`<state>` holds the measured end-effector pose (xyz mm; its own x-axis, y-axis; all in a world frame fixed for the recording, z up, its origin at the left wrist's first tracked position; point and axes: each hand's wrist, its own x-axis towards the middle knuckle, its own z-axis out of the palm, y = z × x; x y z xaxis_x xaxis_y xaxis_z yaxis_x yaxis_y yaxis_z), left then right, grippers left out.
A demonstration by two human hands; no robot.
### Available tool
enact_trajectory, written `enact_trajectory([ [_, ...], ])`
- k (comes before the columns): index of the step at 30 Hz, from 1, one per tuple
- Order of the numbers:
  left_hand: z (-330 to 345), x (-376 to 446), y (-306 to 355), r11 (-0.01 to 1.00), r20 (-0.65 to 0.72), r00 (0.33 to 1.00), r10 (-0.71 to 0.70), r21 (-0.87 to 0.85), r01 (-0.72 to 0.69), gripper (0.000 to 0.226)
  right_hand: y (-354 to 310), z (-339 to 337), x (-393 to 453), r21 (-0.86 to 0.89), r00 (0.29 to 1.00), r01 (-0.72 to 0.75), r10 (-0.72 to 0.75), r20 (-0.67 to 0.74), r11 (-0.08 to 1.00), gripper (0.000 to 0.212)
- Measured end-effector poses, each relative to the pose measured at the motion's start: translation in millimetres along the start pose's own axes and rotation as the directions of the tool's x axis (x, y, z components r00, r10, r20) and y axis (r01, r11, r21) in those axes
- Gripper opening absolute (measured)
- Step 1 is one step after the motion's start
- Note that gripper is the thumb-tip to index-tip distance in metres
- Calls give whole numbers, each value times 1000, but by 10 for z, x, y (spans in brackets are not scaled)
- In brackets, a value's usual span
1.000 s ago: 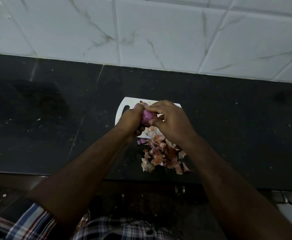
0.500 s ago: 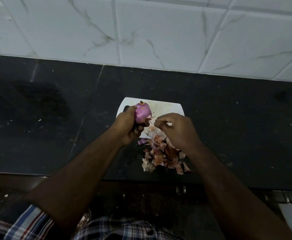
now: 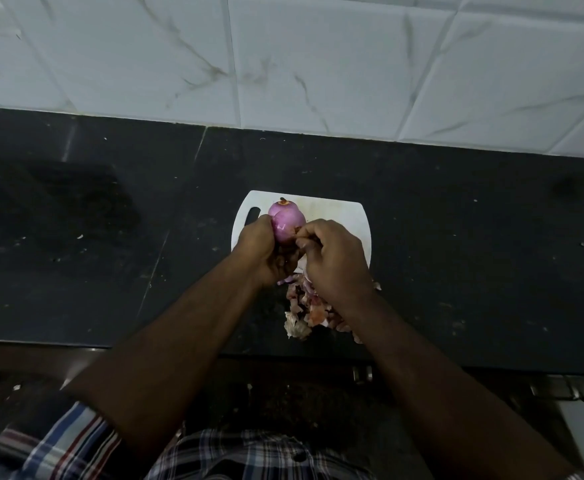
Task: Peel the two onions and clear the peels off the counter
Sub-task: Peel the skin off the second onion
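Above the white, round-cornered plastic cutting board (image 3: pixel 339 213), toward its left end, the left hand (image 3: pixel 262 251) grips a glossy, rounded purple onion (image 3: pixel 286 221). Right of the onion, the right hand (image 3: pixel 335 261) pinches at its lower side. Below the board, papery, curled peels (image 3: pixel 306 313) are heaped on the dark speckled counter (image 3: pixel 110 237).
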<state>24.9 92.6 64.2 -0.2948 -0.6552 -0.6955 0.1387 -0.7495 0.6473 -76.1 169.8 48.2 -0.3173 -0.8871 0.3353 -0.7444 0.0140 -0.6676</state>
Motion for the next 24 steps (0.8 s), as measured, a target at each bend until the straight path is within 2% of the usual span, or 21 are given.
enact_trajectory([
  [4,-64,38,-22,999,-6,999,-32,39,33,43,75,-173,-14,88,999,-43,44,-10,995,16],
  [6,-50,30,-24,996,8,1000,-28,85,27,45,70,-193,21,54,1000,8,-9,5,999,24],
  [8,-11,-6,-24,991,28,1000,2,136,-6,37,39,-137,32,77,998,40,-43,45,996,35],
  [9,7,-23,-29,988,42,999,19,154,-25,32,19,-97,22,82,998,61,-62,22,995,34],
  [11,30,-64,-40,979,69,996,53,192,-65,32,12,-37,18,88,990,86,-76,-116,992,24],
  [13,29,-91,-35,973,113,992,56,218,-80,46,25,-21,46,125,973,72,-42,-225,990,15],
  [15,16,-103,-23,969,174,984,48,232,-89,63,-5,-39,88,111,968,94,-65,-244,989,11],
  [17,20,-120,-6,964,215,976,35,251,-90,66,-37,-66,140,60,967,104,-86,-238,993,12],
  [18,25,-129,-2,962,217,976,24,261,-81,65,-39,-69,158,66,970,60,-43,-237,996,12],
  [20,24,-126,-2,961,205,979,-2,272,-55,63,-16,-65,188,179,968,-121,156,-196,976,13],
  [22,12,-118,-12,966,194,980,-36,257,-16,66,32,-86,196,374,924,-309,369,-98,874,13],
  [24,-15,-107,-18,972,178,982,-65,234,22,69,121,-188,186,497,886,-406,464,7,767,14],
])
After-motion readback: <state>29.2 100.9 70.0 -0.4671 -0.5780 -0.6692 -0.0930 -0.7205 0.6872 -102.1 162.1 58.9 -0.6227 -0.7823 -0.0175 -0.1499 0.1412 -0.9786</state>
